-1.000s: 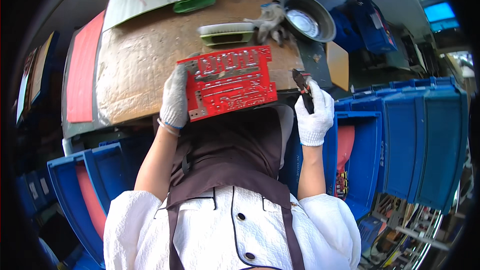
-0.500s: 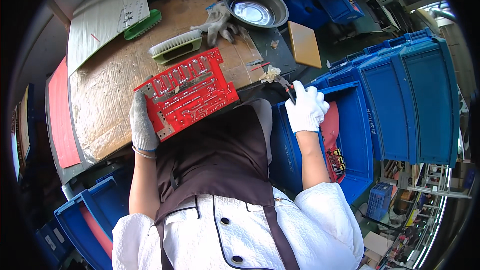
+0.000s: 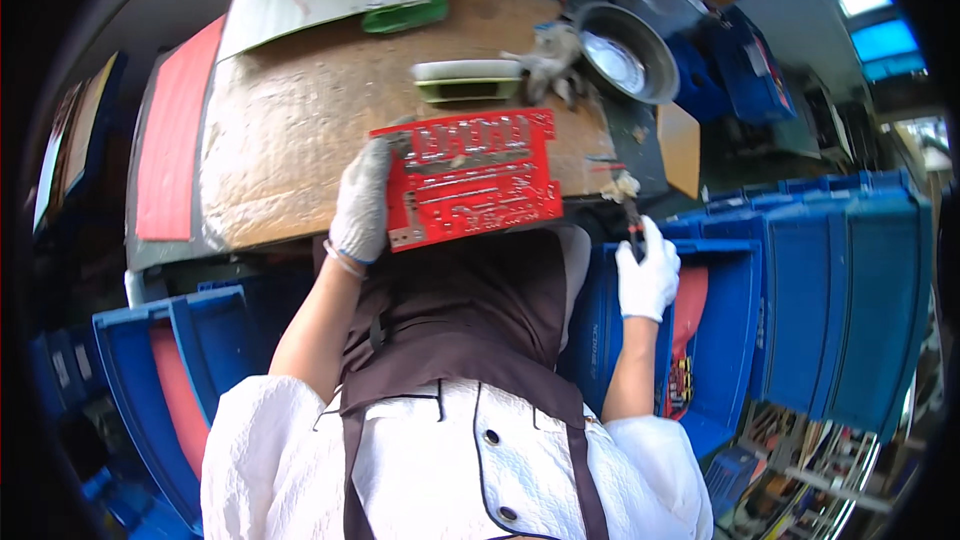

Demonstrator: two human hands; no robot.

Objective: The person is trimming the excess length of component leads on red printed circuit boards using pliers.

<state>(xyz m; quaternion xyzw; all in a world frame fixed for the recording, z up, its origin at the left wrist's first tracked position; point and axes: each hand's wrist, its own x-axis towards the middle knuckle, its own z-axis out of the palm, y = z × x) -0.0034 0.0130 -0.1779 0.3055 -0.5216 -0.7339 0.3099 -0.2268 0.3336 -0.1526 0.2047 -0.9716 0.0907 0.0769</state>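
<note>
My gloved left hand (image 3: 362, 202) is closed on the left edge of a red circuit board (image 3: 475, 195). The board is held tilted above my lap, at the front edge of the work table, its face with solder points and metal strips turned up. In my gloved right hand (image 3: 648, 275) is a pair of pliers (image 3: 634, 225) with dark and red handles, pointing away from me. By the jaws sits a pale yellowish lump (image 3: 620, 188); whether they grip it I cannot tell. Both gloves are white, the left one greyer.
On the cardboard-topped table (image 3: 300, 140) lie a white-bristled brush (image 3: 468, 82), a green brush (image 3: 405, 15) and a spare glove (image 3: 552, 60). A metal basin (image 3: 660, 80) stands at the far right. Blue crates (image 3: 735, 340) stand on my right, another blue crate (image 3: 130, 340) on my left.
The whole view has turned, so table and crates appear shifted. The board now lies more level across the picture. Both hands keep their holds.
</note>
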